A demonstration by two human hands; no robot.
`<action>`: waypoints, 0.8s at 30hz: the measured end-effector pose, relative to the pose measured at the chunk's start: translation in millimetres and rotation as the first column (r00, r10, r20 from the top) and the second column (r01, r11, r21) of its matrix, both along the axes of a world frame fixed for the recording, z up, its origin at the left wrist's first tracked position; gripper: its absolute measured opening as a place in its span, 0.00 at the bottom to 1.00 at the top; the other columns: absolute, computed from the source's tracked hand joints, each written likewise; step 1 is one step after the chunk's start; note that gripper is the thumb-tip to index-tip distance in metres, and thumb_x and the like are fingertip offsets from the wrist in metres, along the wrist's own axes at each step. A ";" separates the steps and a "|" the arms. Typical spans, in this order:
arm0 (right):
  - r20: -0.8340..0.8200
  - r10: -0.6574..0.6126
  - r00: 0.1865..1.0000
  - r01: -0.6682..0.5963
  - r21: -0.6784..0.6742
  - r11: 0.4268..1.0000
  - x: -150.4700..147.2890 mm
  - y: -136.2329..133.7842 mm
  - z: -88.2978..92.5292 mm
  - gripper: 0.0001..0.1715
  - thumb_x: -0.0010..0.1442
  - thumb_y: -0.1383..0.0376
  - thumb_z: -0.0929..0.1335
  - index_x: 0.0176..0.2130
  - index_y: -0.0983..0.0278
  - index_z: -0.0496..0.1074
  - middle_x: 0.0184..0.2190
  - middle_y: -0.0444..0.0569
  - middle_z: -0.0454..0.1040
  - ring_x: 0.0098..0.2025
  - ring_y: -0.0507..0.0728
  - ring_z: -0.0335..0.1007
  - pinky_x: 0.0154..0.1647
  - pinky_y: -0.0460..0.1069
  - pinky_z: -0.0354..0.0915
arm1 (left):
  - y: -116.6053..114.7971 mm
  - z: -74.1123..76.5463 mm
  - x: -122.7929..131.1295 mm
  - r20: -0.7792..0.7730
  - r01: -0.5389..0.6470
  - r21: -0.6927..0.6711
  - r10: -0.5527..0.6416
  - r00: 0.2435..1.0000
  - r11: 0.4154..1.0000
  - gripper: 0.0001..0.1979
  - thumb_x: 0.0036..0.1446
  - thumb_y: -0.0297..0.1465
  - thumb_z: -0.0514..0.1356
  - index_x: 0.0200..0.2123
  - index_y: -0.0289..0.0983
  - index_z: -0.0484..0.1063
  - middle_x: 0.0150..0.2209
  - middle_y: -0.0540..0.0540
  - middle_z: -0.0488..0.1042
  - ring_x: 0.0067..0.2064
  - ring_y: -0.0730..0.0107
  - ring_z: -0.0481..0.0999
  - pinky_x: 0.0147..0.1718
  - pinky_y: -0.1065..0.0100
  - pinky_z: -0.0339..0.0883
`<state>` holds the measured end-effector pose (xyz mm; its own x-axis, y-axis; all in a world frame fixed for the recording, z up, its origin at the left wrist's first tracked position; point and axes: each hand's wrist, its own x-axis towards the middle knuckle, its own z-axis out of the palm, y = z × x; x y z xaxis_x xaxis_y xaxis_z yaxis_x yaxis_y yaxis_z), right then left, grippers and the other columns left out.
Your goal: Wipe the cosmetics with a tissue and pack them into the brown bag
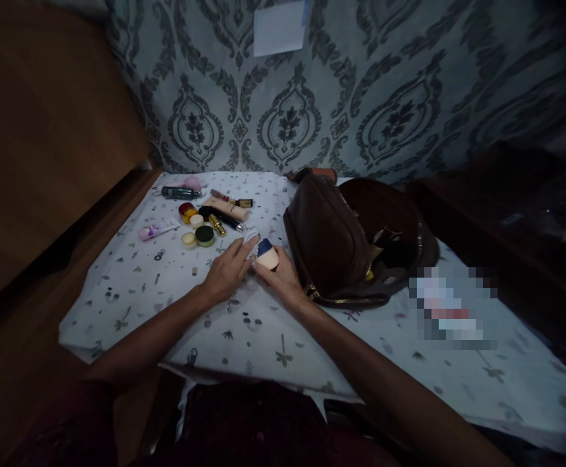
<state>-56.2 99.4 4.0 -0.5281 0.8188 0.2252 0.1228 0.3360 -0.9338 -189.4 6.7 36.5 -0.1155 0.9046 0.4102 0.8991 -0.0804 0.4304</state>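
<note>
My right hand (283, 277) is closed around a small cream-and-dark-blue container (267, 255) in front of the brown handbag. Close beside it, my left hand (227, 269) has its fingers drawn together at a pale, see-through piece (251, 235); what this piece is, I cannot make out. Just beyond the left hand lie a round jar with a dark green lid (205, 236), a small cream-coloured jar (189, 240), a gold lipstick tube (217, 225) and a beige squeeze tube (227, 208). The handbag (324, 233) stands unzipped to the right of my right hand.
A white patterned cloth (151, 305) covers the table. Farther left lie a pink-and-white tube (159, 228), a red-and-amber jar (187, 212) and a dark bottle (180, 192). A wooden cabinet (54, 143) borders the left side. A blurred-out item (452, 308) lies right of the bag.
</note>
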 end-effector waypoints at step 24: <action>-0.307 0.149 0.940 -0.251 -0.328 0.911 1.3 -15.4 7.7 0.31 0.45 0.56 0.78 0.45 0.60 0.67 0.39 0.45 0.74 0.41 0.56 0.72 0.45 0.53 0.69 | 9.5 4.2 0.4 0.624 0.038 -0.008 -0.025 0.781 0.999 0.26 0.66 0.51 0.45 0.38 0.35 0.69 0.38 0.44 0.74 0.42 0.63 0.72 0.47 0.65 0.66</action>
<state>-54.9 84.1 11.8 -0.6501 0.7539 0.0949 -0.1849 -0.0359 -0.9821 -189.1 16.2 40.7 -0.3113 0.9191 0.2416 0.4308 -0.0901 0.8979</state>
